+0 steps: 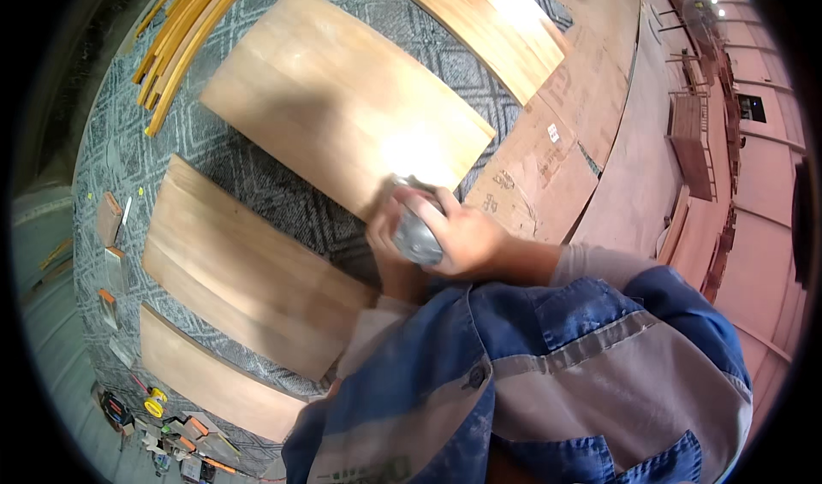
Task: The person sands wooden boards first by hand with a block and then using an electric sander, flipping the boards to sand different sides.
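Patterned carpet (257, 176) underneath, left hand (382, 240) and right hand (471, 237) grip a grey tool (416, 237) between their fingers (425, 208)

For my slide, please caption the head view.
Left hand and right hand hold a grey tool by a wooden panel.

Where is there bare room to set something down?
Carpet shows bare between the central panel and the next panel below; right of the central panel, the cardboard is largely open. Crowded: lower left, among small tools, and the central panel's near corner, where left hand and right hand hold a grey tool.
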The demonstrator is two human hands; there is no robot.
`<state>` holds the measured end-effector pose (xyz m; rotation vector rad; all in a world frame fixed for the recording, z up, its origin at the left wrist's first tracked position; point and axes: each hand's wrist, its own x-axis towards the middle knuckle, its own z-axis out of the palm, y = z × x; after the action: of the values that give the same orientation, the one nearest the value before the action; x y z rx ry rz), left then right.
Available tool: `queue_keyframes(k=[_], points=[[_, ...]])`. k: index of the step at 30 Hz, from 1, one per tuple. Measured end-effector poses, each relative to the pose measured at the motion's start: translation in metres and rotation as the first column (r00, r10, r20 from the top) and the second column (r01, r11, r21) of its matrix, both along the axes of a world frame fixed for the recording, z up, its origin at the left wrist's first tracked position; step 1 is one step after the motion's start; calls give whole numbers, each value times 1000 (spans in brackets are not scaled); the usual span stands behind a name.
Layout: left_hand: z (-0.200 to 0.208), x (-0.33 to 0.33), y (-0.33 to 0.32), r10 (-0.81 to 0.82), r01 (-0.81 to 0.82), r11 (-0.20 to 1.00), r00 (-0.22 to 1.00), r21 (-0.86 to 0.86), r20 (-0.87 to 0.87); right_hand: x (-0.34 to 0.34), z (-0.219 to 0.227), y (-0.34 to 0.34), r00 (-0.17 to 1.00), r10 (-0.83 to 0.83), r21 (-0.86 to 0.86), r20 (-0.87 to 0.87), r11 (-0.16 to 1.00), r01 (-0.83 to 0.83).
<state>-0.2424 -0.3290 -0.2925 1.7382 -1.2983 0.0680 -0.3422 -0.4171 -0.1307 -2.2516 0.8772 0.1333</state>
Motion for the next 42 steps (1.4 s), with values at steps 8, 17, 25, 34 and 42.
queue_keyframes(k=[8, 17, 25, 34, 42], points=[[-13, 101, -156, -91, 147, 967, 962, 206, -258, 94, 9, -167, 993, -49, -95, 105, 994, 59], [63, -5, -155, -214, 259, 964, 892, 64, -398, -12, 11, -145, 987, -147, -87, 71, 984, 153], [38, 133, -262, -96, 195, 979, 688, 56, -720, 147, -3, -284, 985, 48, -113, 166, 993, -29], [25, -2, -182, -151, 211, 970, 911, 118, -384, -4, 6, -194, 994, -112, -55, -16, 992, 111], [58, -85, -127, -221, 270, 958, 907, 93, -359, -95, 15, -121, 973, -231, -13, -20, 973, 231]])
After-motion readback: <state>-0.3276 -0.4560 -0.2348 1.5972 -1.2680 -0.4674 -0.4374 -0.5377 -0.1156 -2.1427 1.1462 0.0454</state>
